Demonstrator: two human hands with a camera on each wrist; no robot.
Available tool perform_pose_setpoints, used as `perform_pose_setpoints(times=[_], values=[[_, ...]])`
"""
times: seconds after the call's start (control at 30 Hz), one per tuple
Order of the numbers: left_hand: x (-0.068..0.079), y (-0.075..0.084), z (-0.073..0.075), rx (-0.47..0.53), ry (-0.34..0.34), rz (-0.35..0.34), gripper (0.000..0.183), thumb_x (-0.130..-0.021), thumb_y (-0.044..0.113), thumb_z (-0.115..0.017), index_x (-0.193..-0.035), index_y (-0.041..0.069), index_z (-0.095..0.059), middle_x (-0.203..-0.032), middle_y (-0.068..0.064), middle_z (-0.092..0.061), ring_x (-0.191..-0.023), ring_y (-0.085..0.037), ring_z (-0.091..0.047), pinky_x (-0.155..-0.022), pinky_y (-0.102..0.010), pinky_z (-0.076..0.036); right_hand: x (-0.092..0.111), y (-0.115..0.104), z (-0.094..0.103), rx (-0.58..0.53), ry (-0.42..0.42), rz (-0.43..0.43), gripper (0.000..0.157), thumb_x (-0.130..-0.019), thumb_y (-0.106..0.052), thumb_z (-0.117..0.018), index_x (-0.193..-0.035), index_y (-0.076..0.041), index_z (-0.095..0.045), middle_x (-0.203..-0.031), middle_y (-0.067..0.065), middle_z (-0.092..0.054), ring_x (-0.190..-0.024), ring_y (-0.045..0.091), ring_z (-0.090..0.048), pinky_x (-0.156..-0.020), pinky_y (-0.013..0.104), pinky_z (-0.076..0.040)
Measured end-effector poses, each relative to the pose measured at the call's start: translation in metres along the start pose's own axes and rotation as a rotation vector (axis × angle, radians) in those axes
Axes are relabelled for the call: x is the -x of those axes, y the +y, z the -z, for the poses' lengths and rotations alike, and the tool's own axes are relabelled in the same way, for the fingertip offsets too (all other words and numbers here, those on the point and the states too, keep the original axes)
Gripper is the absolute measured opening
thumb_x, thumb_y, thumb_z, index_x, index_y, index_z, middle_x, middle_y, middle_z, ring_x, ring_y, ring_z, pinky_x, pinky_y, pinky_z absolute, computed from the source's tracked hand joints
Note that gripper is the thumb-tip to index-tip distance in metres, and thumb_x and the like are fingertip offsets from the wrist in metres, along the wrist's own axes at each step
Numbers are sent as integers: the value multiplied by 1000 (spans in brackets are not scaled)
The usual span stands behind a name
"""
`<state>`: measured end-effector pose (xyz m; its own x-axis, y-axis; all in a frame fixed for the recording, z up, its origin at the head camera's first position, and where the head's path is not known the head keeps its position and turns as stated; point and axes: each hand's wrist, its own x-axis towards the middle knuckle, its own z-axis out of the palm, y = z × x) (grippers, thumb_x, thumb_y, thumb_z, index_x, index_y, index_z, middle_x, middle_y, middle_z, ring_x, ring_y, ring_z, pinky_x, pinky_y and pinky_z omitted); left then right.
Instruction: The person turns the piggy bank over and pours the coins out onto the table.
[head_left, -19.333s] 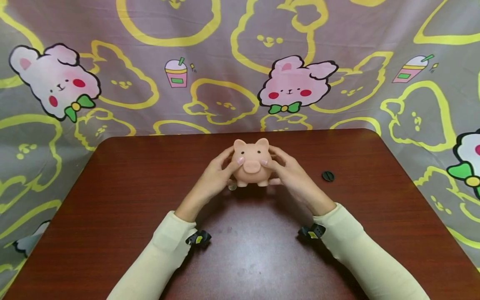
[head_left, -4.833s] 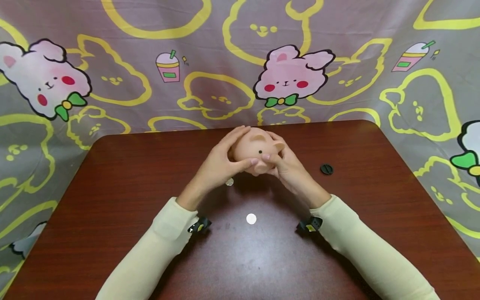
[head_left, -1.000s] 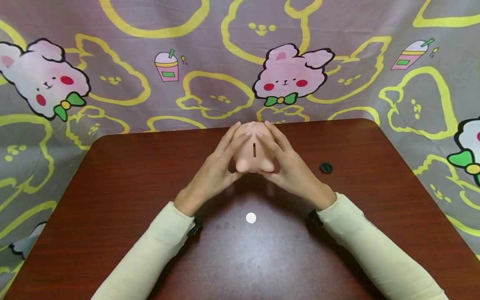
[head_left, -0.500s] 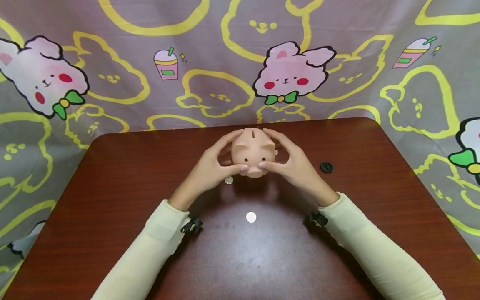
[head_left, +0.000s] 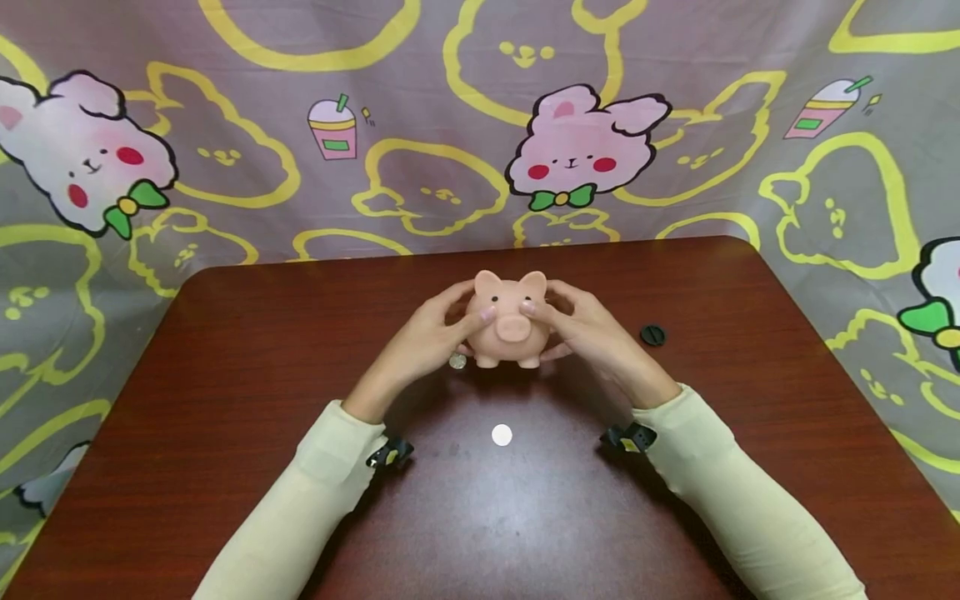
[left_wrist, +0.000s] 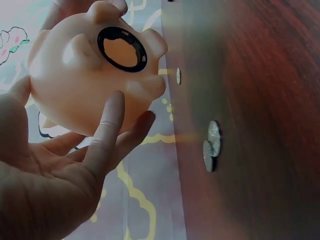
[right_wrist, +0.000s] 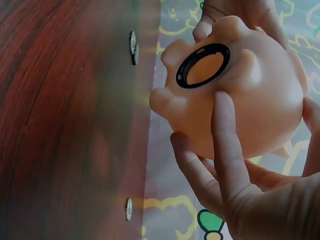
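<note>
A pink piggy bank (head_left: 507, 333) is held upright over the table, its snout facing the head camera. My left hand (head_left: 431, 333) grips its left side and my right hand (head_left: 588, 329) its right, thumbs on the cheeks and fingers behind. Both wrist views show its underside, where a black-rimmed hole (left_wrist: 121, 49) stands uncovered. One coin (head_left: 457, 361) lies beside the left fingers. In the left wrist view, two overlapping coins (left_wrist: 214, 137) and another single coin (left_wrist: 178, 76) lie beneath the bank. A bright white disc (head_left: 502, 435) lies nearer the person.
A round black slotted plug (head_left: 653, 335) lies on the brown table (head_left: 225, 400) to the right of the hands. Behind the table's far edge hangs a patterned cloth (head_left: 442, 108). Each wrist carries a small black camera (head_left: 628, 437).
The piggy bank has turned from showing its slotted back to tilting forward, and now sits level, face toward me. Both hands kept hold. The white disc was absent in the oldest frame.
</note>
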<state>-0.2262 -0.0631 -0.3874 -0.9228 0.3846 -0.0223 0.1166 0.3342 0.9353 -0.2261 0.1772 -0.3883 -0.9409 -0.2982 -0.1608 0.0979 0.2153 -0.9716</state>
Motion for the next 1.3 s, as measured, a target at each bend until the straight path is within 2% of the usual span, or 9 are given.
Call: perform_pose_setpoints(times=[0.2, 0.33, 0.5, 0.63, 0.73, 0.87, 0.97, 1.1, 1.3], values=[[1, 5, 0, -12, -16, 89, 59, -107, 47, -57, -155, 12, -49, -121, -18, -70, -78, -24, -74, -77, -49, -64, 1, -4, -1, -10, -20, -47, 49, -105, -42, -61, -140, -8, -56, -101, 12, -72, -72, 19, -74, -66, 38, -65], [1, 6, 1, 1, -25, 81, 58, -108, 43, -56, -155, 11, -48, -123, -20, -69, -76, -23, -74, -75, -49, -64, 1, -5, -1, -11, -41, -49, 49, -106, -39, -60, -144, -8, -54, -109, 13, -70, -75, 19, -74, -68, 38, -65], [0, 5, 3, -43, -18, -16, 59, -105, 34, -65, -158, 16, -44, -138, -13, -65, -103, -24, -71, -94, -51, -59, 1, -5, 2, -4, -65, 12, 54, -104, -29, -66, -152, -12, -47, -135, 17, -59, -96, 24, -73, -75, 43, -65], [-1, 4, 4, -107, 22, -111, 71, -96, 27, -78, -159, 22, -44, -154, -4, -55, -131, -22, -58, -110, -44, -49, 2, -6, 3, 53, -60, 107, 69, -98, -16, -74, -159, -17, -42, -154, 11, -47, -113, 29, -65, -79, 36, -64], [-1, 4, 5, -23, 19, -156, 82, -91, 16, -83, -160, 24, -41, -160, 1, -47, -136, -23, -56, -109, -45, -52, 2, -6, 2, 128, -38, 197, 83, -91, -11, -81, -161, -21, -38, -162, 4, -40, -124, 29, -59, -87, 33, -60], [-2, 3, 4, 76, 19, -226, 96, -85, 2, -86, -163, 26, -36, -166, 8, -38, -137, -22, -56, -104, -42, -57, 1, -5, -2, 210, -10, 323, 96, -86, -11, -87, -164, -29, -33, -168, -4, -34, -139, 25, -51, -107, 42, -51], [-2, 1, 5, -47, 69, -313, 104, -81, 3, -90, -165, 25, -33, -169, 8, -34, -146, -19, -48, -117, -39, -45, -1, -2, -6, 287, 23, 441, 103, -84, -8, -88, -166, -28, -29, -170, -3, -30, -150, 23, -40, -116, 49, -43], [0, 0, 5, -290, 130, -402, 108, -80, 6, -91, -166, 22, -29, -173, -4, -28, -158, -22, -30, -128, -44, -31, -2, 4, -12, 458, 106, 623, 104, -82, -5, -89, -165, -17, -29, -173, 8, -25, -158, 27, -28, -119, 53, -40], [2, 1, 2, -528, 199, -511, 105, -83, 6, -89, -166, 22, -26, -174, -10, -21, -161, -25, -25, -114, -48, -49, -4, 10, -14, 621, 216, 859, 97, -81, -1, -89, -160, -13, -33, -172, 18, -23, -154, 37, -35, -110, 52, -51]])
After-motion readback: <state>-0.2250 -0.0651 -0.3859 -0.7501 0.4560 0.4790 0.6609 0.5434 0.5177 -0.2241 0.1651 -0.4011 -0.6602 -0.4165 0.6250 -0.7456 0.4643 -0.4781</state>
